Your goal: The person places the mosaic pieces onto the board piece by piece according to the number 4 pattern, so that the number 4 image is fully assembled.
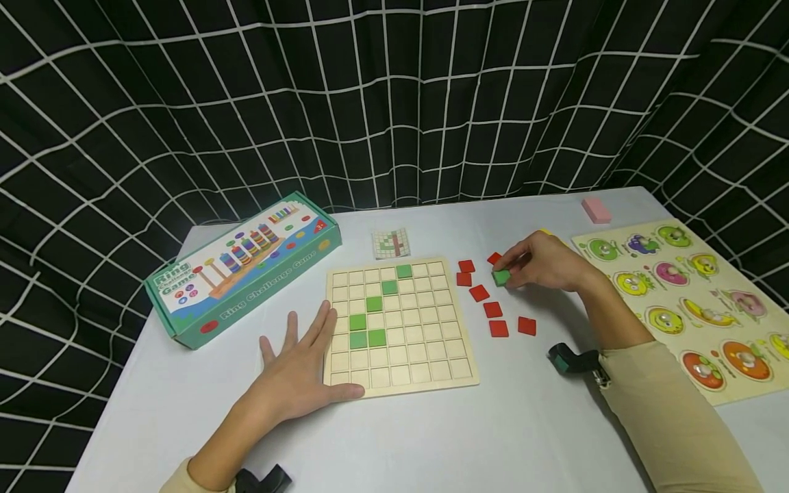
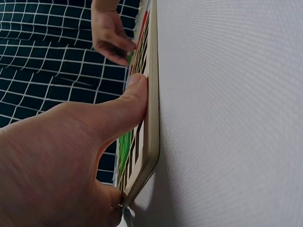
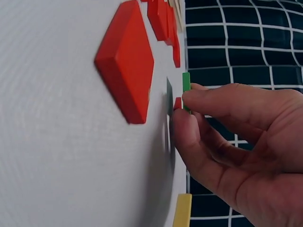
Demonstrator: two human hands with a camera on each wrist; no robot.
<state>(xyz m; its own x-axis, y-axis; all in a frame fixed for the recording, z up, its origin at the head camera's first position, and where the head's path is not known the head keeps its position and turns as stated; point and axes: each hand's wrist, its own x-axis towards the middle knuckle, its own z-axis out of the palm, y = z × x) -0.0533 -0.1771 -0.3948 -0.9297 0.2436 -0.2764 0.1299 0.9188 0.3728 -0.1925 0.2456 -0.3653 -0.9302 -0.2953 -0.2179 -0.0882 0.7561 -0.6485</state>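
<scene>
My right hand (image 1: pixel 545 261) pinches a green square tile (image 1: pixel 501 278) between thumb and fingertips, right of the wooden grid board (image 1: pixel 425 353). In the right wrist view this tile (image 3: pixel 186 81) is edge-on, above its shadow on the cloth. Several green tiles (image 1: pixel 374 303) lie in the board's cells, stepping diagonally from the top toward the lower left. With fingers spread, my left hand (image 1: pixel 294 378) rests at the board's left edge, its thumb over the front edge. The left wrist view shows that thumb (image 2: pixel 125 106) lying on the board's rim (image 2: pixel 152 94).
Several loose red tiles (image 1: pixel 492 309) are scattered right of the board. A small pattern card (image 1: pixel 391 244) lies behind it. At the left is a green game box (image 1: pixel 246 267). A fruit puzzle board (image 1: pixel 684 301) and a pink block (image 1: pixel 596 210) are on the right.
</scene>
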